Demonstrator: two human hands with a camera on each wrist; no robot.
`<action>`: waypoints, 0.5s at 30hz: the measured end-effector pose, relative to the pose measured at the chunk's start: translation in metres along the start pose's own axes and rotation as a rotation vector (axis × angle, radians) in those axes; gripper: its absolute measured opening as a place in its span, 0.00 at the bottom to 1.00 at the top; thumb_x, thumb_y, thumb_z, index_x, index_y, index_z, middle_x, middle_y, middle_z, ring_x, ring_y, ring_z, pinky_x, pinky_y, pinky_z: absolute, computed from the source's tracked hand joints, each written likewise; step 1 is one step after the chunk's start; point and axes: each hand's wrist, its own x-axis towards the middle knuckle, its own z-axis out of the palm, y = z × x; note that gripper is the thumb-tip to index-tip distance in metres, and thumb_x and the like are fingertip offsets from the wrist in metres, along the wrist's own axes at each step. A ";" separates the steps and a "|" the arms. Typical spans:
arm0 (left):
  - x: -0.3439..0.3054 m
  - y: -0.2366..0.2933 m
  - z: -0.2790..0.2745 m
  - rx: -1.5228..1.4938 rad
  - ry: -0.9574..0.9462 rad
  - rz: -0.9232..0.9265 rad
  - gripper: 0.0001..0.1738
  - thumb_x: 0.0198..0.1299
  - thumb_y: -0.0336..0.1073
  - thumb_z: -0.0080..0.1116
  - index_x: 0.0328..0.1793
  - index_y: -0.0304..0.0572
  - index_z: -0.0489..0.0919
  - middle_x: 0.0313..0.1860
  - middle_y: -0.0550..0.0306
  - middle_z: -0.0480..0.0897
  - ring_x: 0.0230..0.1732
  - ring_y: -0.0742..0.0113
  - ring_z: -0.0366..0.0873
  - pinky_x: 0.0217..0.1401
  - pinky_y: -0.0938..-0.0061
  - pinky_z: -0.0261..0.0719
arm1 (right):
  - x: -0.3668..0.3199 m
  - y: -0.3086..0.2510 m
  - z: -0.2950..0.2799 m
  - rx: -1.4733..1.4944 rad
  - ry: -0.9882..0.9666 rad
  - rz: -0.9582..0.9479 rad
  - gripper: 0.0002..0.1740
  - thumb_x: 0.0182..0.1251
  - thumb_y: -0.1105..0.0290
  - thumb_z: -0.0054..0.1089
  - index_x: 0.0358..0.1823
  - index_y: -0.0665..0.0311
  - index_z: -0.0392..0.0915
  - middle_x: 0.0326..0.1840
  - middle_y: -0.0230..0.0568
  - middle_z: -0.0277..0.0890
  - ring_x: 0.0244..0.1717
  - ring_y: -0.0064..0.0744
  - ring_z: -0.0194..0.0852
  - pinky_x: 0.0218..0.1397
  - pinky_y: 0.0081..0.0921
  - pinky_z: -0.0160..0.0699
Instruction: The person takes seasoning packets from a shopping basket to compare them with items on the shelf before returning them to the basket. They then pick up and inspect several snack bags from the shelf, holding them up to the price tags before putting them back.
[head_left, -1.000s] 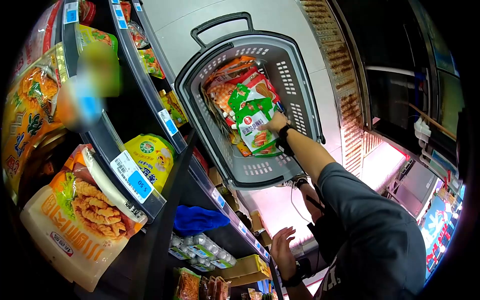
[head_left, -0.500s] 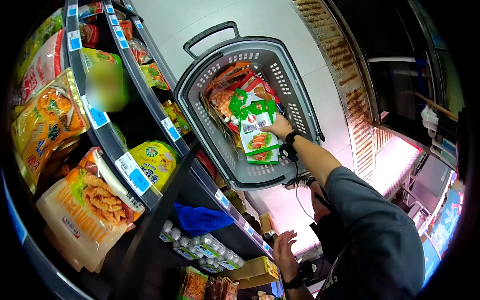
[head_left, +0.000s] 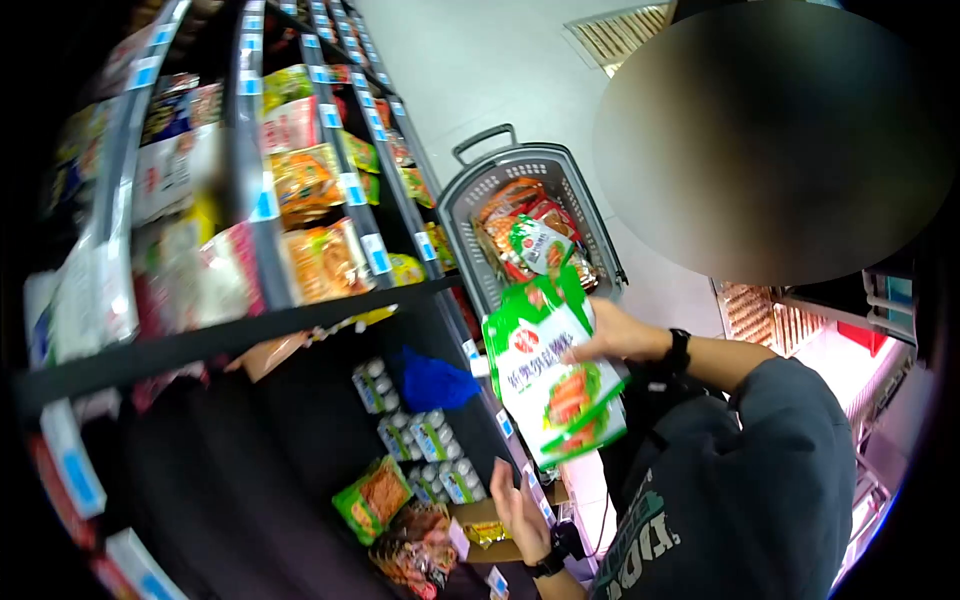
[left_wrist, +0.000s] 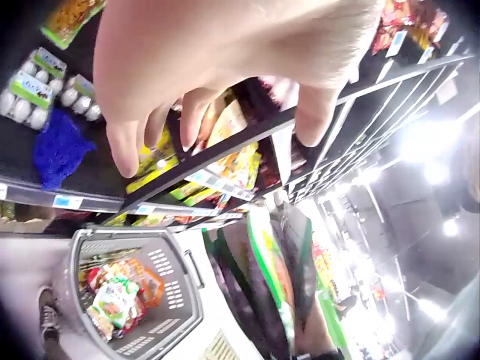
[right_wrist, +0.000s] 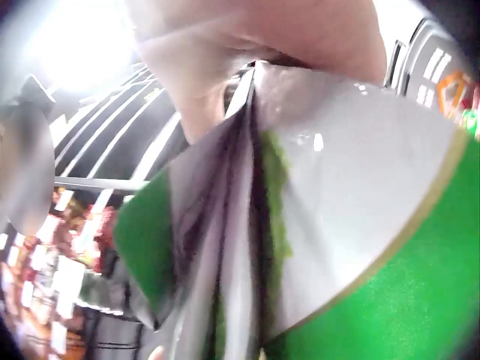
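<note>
Packets [head_left: 545,375] in green and white are pinched in the right hand [head_left: 625,332], raised out of the basket [left_wrist: 184,281] and between it and the person's shirt [head_left: 740,480]. One more green-and-white packet [head_left: 538,243] lies inside the basket, on red and orange ones. Farther from the basket than the held packets, the left hand [head_left: 522,515] is released, fingers loosely extended. Shelves [head_left: 200,345] stand alongside the basket, with a blue cloth [head_left: 437,380] and egg cartons [head_left: 433,434] near it.

Left hand [left_wrist: 232,52], green-edged packets [left_wrist: 271,262], gray basket [left_wrist: 174,279], blue cloth [left_wrist: 61,151]
</note>
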 end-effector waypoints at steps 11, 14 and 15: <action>-0.101 0.063 0.000 -0.549 0.048 0.098 0.39 0.48 0.33 0.58 0.67 0.32 0.55 0.61 0.48 0.67 0.57 0.60 0.70 0.60 0.68 0.69 | -0.065 -0.141 0.136 0.009 -0.648 0.246 0.26 0.51 0.75 0.67 0.51 0.70 0.68 0.47 0.39 0.75 0.47 0.24 0.73 0.50 0.23 0.72; -0.098 0.036 0.001 -0.630 0.112 0.123 0.35 0.51 0.28 0.50 0.67 0.36 0.56 0.61 0.50 0.69 0.58 0.59 0.70 0.60 0.66 0.70 | -0.054 -0.153 0.153 -0.021 -0.829 0.298 0.28 0.55 0.77 0.61 0.58 0.69 0.63 0.53 0.41 0.72 0.51 0.27 0.71 0.55 0.26 0.71; -0.098 0.036 0.005 -0.675 0.164 0.136 0.34 0.52 0.28 0.50 0.67 0.36 0.56 0.61 0.50 0.69 0.57 0.60 0.71 0.60 0.66 0.70 | -0.049 -0.148 0.154 -0.043 -0.914 0.330 0.29 0.56 0.78 0.61 0.59 0.69 0.61 0.54 0.40 0.71 0.53 0.27 0.70 0.57 0.26 0.70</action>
